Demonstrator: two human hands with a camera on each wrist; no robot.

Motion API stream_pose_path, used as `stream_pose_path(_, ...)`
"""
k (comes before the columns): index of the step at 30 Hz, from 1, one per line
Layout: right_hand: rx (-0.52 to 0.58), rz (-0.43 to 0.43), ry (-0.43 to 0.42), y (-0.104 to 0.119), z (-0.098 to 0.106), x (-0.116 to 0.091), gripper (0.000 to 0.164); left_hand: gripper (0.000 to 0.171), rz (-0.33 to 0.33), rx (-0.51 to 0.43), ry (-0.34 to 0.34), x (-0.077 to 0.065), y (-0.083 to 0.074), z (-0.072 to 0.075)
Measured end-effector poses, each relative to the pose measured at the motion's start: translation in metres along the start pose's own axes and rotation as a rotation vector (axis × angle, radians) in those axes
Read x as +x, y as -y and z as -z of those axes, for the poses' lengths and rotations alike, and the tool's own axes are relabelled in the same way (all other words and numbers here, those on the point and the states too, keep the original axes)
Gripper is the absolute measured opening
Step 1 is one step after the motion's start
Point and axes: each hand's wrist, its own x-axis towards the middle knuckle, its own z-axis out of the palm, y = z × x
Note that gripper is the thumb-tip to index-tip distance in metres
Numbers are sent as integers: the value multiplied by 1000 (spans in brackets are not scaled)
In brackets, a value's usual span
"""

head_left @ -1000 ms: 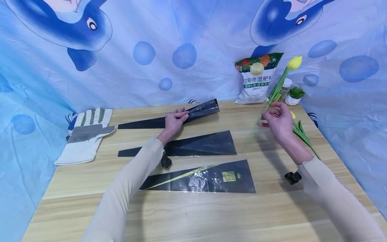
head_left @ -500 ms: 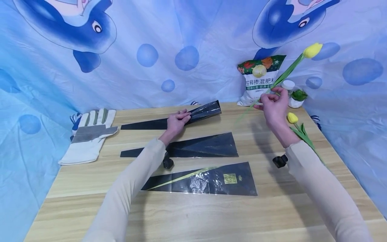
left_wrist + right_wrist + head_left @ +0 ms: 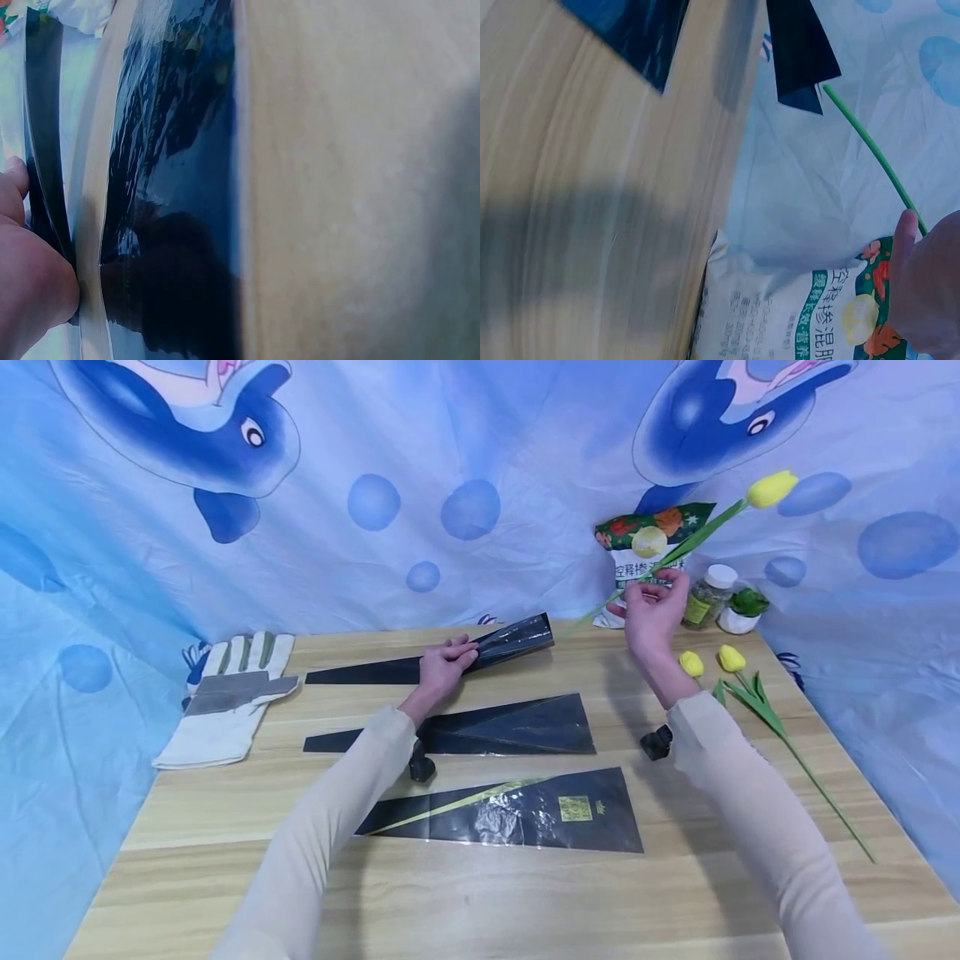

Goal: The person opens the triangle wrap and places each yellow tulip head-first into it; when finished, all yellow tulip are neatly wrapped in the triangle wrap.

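My left hand (image 3: 444,670) grips a long black flower sleeve (image 3: 517,641) at the back of the table, its wide end lifted and gaping to the right. In the left wrist view the thumb side of that hand (image 3: 34,277) lies against the sleeve's film. A yellow tulip (image 3: 771,490) is pinched by the stem in my right hand (image 3: 651,618), bloom up to the right, stem slanting down left. The right wrist view has the stem's lower end (image 3: 836,96) right at the sleeve's open mouth (image 3: 799,67).
Two more black sleeves (image 3: 525,727) (image 3: 517,814) lie flat in front. Yellow tulips (image 3: 731,658) rest at the right. A fertilizer bag (image 3: 618,560), a lidded jar (image 3: 707,597) and a small potted plant (image 3: 741,614) stand behind; work gloves (image 3: 225,702) lie at left.
My right hand has carried the tulip leftward, tilting its stem until the lower end reaches the sleeve's mouth. The left hand keeps its grip on the sleeve; the head view has shifted slightly.
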Motion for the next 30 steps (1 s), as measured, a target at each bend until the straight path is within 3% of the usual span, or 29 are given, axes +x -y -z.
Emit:
stream_pose_path(5, 23, 22, -18, -7, -6, 1, 30, 24, -10, 13, -6, -1, -2, -2)
stream_pose_path(21, 8, -134, -41, -51, -17, -19, 30, 23, 18, 6, -14, -2, -3, -3)
stream_pose_path(30, -55, -212, -54, -67, -22, -29, 29, 23, 15, 24, -13, -2, -3, -2)
